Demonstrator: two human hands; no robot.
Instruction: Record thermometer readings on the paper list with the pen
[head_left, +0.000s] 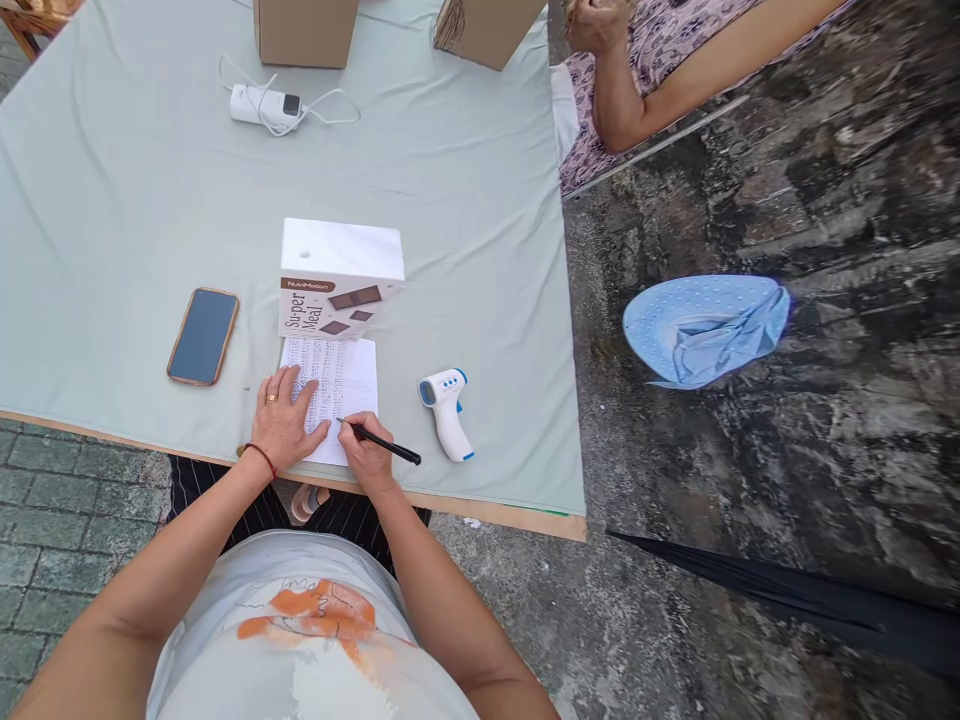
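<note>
- Head view, outdoors: counter (480, 220) draped in wrinkled pale green cloth, wooden edge showing at the near side; grey-green brick paving (45, 560) at left, rough dark stonework (847, 400) at right.
- Upright just beyond the paper (362, 375): white box (341, 250), marked "NutriMotion" on a brown band, "Super Meal" running sideways below, brown bars pictured alongside.
- Near the counter's front edge, below both hands: same paper, white, packed with printed rows too small to read.
- Laid on the paper with fingers spread, gripping nothing: left hand (287, 417), red cord at the wrist.
- Grasping a slim black pen (391, 448), tip at the paper: right hand (366, 452).
- Left of the paper: phone (203, 337), dark-screened, brown-rimmed.
- Right of the paper: white-and-blue thermometer (450, 415).
</note>
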